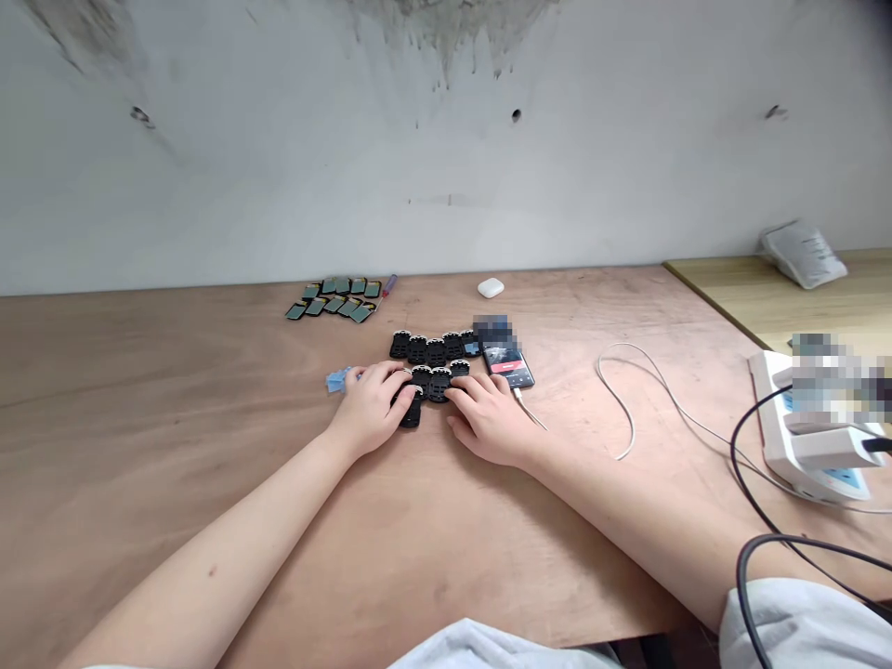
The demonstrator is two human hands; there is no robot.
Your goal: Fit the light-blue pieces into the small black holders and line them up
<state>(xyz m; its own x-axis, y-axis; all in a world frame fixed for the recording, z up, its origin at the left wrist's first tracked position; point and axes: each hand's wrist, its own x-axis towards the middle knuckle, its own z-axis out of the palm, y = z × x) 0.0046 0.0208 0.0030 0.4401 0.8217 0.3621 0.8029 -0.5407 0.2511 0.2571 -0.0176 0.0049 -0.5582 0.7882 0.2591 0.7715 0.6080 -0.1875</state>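
Two rows of small black plastic housings with pale scalloped top edges lie on the wooden table; the far row (436,350) sits just beyond the near row (440,383). My left hand (373,404) is at the near row's left end, its thumb and fingers closed about a black plastic housing (411,413) that lies in front of the others. Its fingertips are partly hidden. My right hand (496,418) rests at the row's right end, fingers stretched out and touching the housings. Light-blue pieces (338,380) lie beside my left hand's fingers.
Several green-screened modules (334,304) lie at the back with a screwdriver (390,284). A phone (512,367) on a white cable (631,409) is beyond my right hand. There is a white case (491,287) near the wall and a power strip (773,409) with black cables at right.
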